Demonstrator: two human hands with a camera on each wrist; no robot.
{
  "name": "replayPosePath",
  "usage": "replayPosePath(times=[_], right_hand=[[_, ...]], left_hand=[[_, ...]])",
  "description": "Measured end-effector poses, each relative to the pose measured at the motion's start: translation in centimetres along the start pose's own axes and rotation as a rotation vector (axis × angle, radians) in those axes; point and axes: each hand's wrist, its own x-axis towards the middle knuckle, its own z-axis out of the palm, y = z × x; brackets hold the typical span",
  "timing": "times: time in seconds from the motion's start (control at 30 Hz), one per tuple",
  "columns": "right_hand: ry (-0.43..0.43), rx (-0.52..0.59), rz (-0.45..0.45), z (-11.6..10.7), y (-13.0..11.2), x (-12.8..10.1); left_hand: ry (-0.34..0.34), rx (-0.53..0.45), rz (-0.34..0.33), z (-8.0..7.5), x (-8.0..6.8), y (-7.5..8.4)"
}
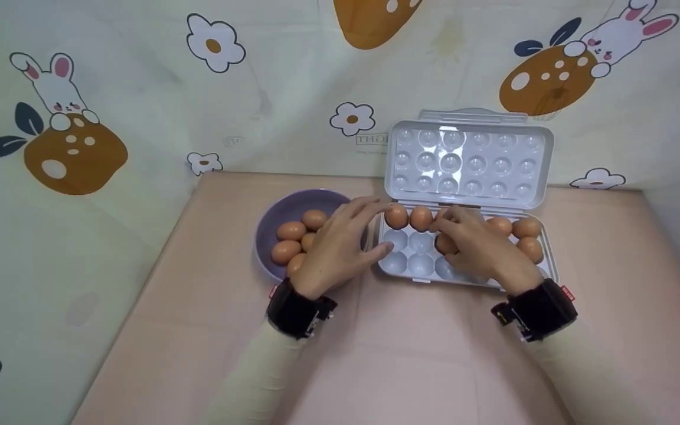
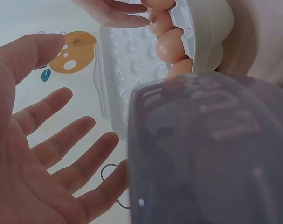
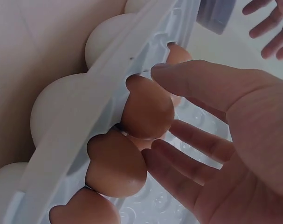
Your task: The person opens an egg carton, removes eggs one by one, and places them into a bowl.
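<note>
Right now I see both hands over the pink bench [image 1: 411, 354], toward its far edge. My left hand [image 1: 340, 248] hovers betw. the purple bowl [image 1: 269, 227] and the egg tray [image 1: 543, 268]; fingers straight and spread, gripping nothing, tips reaching to the tray's near-left cells. The left wrist view confirms it: palm open, fingers [image 2: 62, 140] fanned, bowl wall close beside.

My right hand [image 1: 476, 245] lies over the tray's middle, w/ fingers loosely bent around a brown egg [image 1: 445, 244] in the middle row. In the right wrist view thumb and fingertips [image 3: 178, 74] touch that egg [image 3: 148, 109] as it sits in its cell; whether it's a firm pinch or just contact, I can't tell for sure, but the fingers do curl round it.

The tray stands at the bench's far-right part, clear lid [image 1: 470, 162] swung up against the cartoon backdrop cloth [image 1: 139, 88]. Back row holds eggs: two at the left [image 1: 409, 217], more at the right [image 1: 514, 227], plus one in the middle row's right end [image 1: 532, 248]. Front-left cells are bare.

The bowl sits just left of the tray, approx. five eggs [image 1: 291, 231] in it, partly hidden by my left hand.
</note>
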Motion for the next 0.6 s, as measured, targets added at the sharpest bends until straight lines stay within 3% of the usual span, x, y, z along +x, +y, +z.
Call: replayPosePath(times=[0.4,0.6], right_hand=[[-0.080,-0.121,0.086,0.57,-0.79,0.78],[0.037,-0.059,-0.027,0.53,-0.31,0.71]], left_hand=[[-0.013,-0.011,-0.005,-0.02,0.06,0.05],[-0.003,-0.010,0.001,-0.03,0.08,-0.02]])
